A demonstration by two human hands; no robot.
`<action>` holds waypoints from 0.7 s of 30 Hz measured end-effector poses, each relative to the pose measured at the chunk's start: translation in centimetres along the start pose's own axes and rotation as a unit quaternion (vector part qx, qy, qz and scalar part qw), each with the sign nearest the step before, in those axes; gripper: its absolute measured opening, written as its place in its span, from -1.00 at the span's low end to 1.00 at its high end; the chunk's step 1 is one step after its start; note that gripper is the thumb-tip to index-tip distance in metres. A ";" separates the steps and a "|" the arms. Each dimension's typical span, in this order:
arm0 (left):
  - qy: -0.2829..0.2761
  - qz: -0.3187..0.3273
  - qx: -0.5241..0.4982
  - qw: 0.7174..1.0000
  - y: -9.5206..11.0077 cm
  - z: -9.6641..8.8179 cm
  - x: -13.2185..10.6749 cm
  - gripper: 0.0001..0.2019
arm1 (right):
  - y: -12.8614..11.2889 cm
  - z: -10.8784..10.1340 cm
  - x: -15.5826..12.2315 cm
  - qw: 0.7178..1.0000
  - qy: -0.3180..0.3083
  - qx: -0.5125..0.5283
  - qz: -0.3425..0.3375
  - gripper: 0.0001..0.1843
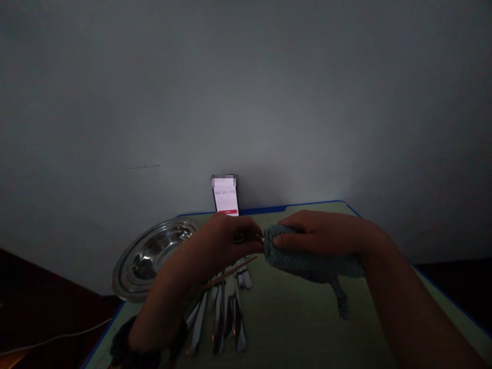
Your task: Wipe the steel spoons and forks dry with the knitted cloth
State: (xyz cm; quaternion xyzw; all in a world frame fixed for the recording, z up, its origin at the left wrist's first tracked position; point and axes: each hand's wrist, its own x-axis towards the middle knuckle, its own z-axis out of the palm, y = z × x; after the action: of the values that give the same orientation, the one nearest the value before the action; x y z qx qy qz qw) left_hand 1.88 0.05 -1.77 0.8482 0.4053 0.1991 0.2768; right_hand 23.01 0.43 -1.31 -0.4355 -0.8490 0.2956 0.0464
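Note:
My right hand (323,233) is closed over a grey-green knitted cloth (307,262), with the thumb and fingers pressing its left end. A looped tail of the cloth hangs toward the table on the right. My left hand (230,236) is pinched just left of the cloth, on a thin piece of metal cutlery whose kind is mostly hidden by the fingers and cloth. Below my left hand lies a pile of metal cutlery (228,318), handles toward me. A thin wooden stick (234,271), like a chopstick, lies slantwise across the pile.
A shiny metal bowl (126,279) stands on the left of the table, partly behind my left arm. A phone (226,197) showing a timer leans on the grey wall (246,102). The light green table (292,328) has a blue edge. A white cable (65,335) runs at lower left.

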 end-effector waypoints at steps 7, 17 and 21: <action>-0.013 0.012 0.010 1.000 -0.2 -0.7 -0.3 -0.89 | 0.6 -0.4 -0.2 0.998 -0.023 0.043 -0.030 -0.55; 0.203 -0.051 -0.347 0.914 -0.9 0.7 1.3 -0.82 | 1.5 1.9 1.9 0.962 0.080 0.236 -0.114 -0.55; 0.079 -0.036 -0.365 0.927 -1.2 2.1 2.0 -0.66 | 3.6 5.4 2.7 0.915 0.140 0.368 -0.082 -0.49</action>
State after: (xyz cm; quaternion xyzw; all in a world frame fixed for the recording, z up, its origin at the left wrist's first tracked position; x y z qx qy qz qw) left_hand 3.60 1.61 -3.89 0.6546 0.3554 0.3896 0.5417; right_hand 22.12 1.61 -8.19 -0.3530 -0.6976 0.5185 0.3461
